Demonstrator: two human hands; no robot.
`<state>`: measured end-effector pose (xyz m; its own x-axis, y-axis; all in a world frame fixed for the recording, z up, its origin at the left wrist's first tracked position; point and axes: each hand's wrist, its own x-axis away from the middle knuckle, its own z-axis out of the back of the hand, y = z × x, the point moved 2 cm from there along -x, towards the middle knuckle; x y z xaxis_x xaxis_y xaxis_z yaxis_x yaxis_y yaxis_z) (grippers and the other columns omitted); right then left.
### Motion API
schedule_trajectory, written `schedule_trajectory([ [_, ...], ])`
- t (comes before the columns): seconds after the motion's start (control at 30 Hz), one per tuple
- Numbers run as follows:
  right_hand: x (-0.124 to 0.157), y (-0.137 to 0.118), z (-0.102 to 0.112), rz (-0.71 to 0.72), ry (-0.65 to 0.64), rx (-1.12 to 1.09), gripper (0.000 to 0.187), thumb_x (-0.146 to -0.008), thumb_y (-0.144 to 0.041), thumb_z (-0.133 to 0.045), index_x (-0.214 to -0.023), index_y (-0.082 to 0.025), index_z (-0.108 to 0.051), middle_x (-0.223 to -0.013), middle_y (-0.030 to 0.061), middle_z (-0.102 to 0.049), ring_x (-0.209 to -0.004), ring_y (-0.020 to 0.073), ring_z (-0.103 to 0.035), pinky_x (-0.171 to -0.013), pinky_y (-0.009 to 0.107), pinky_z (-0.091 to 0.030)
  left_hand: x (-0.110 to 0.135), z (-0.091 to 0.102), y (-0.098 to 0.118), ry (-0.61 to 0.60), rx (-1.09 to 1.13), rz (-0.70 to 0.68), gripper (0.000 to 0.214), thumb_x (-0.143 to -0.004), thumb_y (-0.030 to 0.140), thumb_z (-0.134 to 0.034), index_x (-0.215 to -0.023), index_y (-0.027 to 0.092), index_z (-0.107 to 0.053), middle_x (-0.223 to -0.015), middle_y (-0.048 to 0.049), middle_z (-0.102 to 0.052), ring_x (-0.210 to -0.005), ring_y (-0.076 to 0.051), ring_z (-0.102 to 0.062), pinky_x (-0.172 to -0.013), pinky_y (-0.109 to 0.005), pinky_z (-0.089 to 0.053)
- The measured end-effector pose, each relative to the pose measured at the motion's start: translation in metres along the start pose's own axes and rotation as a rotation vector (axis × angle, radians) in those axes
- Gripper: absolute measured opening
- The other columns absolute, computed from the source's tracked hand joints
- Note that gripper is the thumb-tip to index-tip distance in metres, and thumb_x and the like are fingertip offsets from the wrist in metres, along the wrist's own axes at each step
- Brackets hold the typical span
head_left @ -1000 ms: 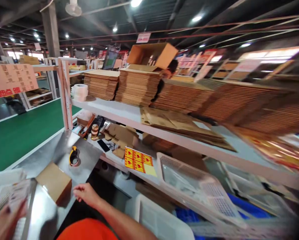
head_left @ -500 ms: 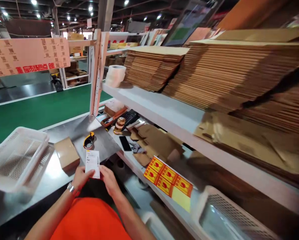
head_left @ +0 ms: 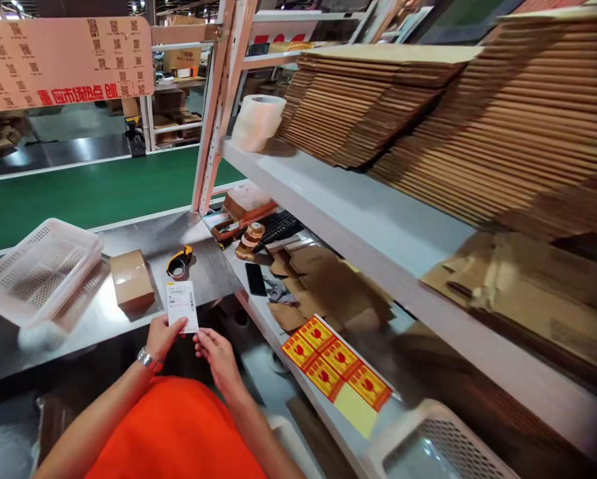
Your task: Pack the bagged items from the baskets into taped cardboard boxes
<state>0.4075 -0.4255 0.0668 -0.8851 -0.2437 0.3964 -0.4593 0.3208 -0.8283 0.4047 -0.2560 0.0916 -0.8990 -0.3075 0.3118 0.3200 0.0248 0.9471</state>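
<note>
Basket [head_left: 41,266] left of box [head_left: 130,279] | our left hand [head_left: 159,339] pinches the label [head_left: 180,306] by its near edge, right of box | tape [head_left: 184,255] right of box, beyond label | our right hand [head_left: 217,351], farther right of box, fingertips at label's near corner, gripping or only touching we cannot tell | best we hold label flat, uncreased

Head view. The camera, worn on the person's head, is looking forward and down over the orange shirt [head_left: 176,432], which is filling the bottom edge left of centre. The left hand [head_left: 161,339] and right hand [head_left: 219,358] are appearing near the lens, below and left of mid-frame. The white shelf [head_left: 338,178] is crossing close by, from upper centre to lower right; the green belt [head_left: 103,189] is stretching farther off at middle left.
</note>
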Motion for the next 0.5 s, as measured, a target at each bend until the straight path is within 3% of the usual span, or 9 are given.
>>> schedule_trajectory([
  [0.2,-0.003,-0.004,0.01,0.07,0.01,0.069,0.043,-0.07,-0.058,-0.092,-0.087,-0.019,-0.086,-0.079,0.0055,-0.079,-0.066,0.0155,-0.061,-0.062,0.028,-0.049,-0.004,-0.01,-0.009,-0.038,0.002,0.056,0.059,-0.065,0.072,-0.087,-0.073,0.015,-0.075,-0.057,-0.0032,-0.067,-0.05,-0.013,-0.053,-0.053,-0.026,-0.035],
  [0.3,-0.005,-0.006,0.014,0.114,0.023,0.098,0.043,-0.071,-0.059,-0.091,-0.085,-0.018,-0.087,-0.076,0.0049,-0.078,-0.063,0.0149,-0.059,-0.064,0.029,-0.048,-0.005,-0.018,-0.01,-0.106,-0.025,0.101,0.057,-0.069,0.068,-0.087,-0.082,0.014,-0.075,-0.068,-0.0059,-0.072,-0.056,-0.016,-0.06,-0.054,-0.027,-0.039],
  [0.4,-0.005,-0.007,0.018,0.15,0.043,0.11,0.039,-0.073,-0.058,-0.089,-0.08,-0.02,-0.087,-0.073,0.0043,-0.078,-0.062,0.0151,-0.058,-0.064,0.031,-0.048,-0.002,-0.023,-0.008,-0.057,-0.137,0.106,0.053,-0.071,0.054,-0.091,-0.102,0.013,-0.075,-0.098,-0.0136,-0.078,-0.082,-0.024,-0.072,-0.069,-0.032,-0.053],
  [0.5,-0.005,-0.006,0.023,0.16,0.071,0.082,0.036,-0.075,-0.057,-0.086,-0.079,-0.021,-0.087,-0.074,0.0042,-0.077,-0.063,0.0164,-0.058,-0.066,0.032,-0.048,0.005,-0.027,0.001,0.025,-0.294,-0.099,0.053,-0.074,0.039,-0.092,-0.118,0.016,-0.073,-0.135,-0.02,-0.07,-0.126,-0.033,-0.067,-0.103,-0.04,-0.054],
])
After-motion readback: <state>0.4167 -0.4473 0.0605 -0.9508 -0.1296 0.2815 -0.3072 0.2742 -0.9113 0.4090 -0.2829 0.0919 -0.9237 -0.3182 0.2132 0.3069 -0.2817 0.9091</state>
